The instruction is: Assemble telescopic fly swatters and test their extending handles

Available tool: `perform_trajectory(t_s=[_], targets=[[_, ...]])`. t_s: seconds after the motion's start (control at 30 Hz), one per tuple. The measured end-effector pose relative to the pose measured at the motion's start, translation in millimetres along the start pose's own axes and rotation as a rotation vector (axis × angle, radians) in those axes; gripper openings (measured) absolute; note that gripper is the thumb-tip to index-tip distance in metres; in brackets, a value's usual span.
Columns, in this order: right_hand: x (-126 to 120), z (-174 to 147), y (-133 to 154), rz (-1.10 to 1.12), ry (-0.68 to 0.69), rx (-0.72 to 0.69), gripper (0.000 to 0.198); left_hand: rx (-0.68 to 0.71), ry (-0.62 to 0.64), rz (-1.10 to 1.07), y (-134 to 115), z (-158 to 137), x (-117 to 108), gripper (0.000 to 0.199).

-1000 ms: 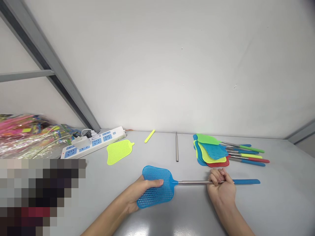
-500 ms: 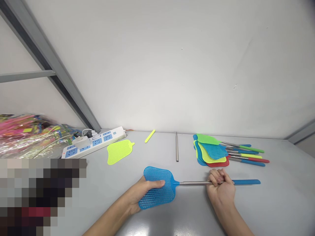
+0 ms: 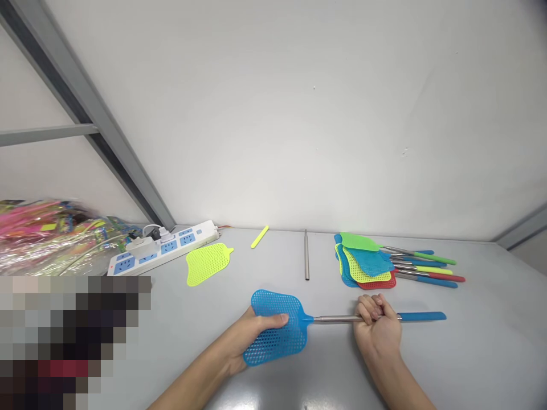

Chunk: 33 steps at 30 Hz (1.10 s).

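Note:
A blue fly swatter (image 3: 294, 336) with a metal rod and a blue grip lies crosswise between my two hands. My left hand (image 3: 252, 336) holds its perforated head, thumb on top and the other fingers hidden beneath. Around the metal rod, close to the blue grip, my right hand (image 3: 376, 324) is wrapped with its fingers curled. Beyond the swatter lies a loose metal rod (image 3: 306, 256). Farther left are a yellow handle sleeve (image 3: 260, 237) and a separate yellow swatter head (image 3: 208, 263).
Several fly swatters (image 3: 371, 262) in green, blue, yellow and red lie piled at the right, handles pointing right. A white power strip (image 3: 171, 250) with plugs sits at the left, beside plastic-wrapped colourful goods (image 3: 51, 233). A wall (image 3: 299, 125) closes off the table's back.
My right hand has moved slightly left along with the blue grip, closer to the swatter head, so the exposed rod looks shorter. My left hand has barely shifted.

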State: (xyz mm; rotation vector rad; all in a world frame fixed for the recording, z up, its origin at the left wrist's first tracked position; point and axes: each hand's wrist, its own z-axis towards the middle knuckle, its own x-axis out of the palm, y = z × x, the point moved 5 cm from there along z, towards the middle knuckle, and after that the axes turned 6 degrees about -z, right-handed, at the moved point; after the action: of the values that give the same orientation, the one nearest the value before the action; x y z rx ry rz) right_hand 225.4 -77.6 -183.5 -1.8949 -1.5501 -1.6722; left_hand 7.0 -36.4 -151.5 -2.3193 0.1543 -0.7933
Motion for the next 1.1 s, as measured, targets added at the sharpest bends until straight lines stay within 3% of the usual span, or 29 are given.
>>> perform_trajectory(t_s=[1.1], targets=[[6.1, -8.3, -17.1, -0.109, 0.032, -0.026, 0.023, 0.048, -0.028, 0.006, -2.1, -0.7, -0.3, 0.040]])
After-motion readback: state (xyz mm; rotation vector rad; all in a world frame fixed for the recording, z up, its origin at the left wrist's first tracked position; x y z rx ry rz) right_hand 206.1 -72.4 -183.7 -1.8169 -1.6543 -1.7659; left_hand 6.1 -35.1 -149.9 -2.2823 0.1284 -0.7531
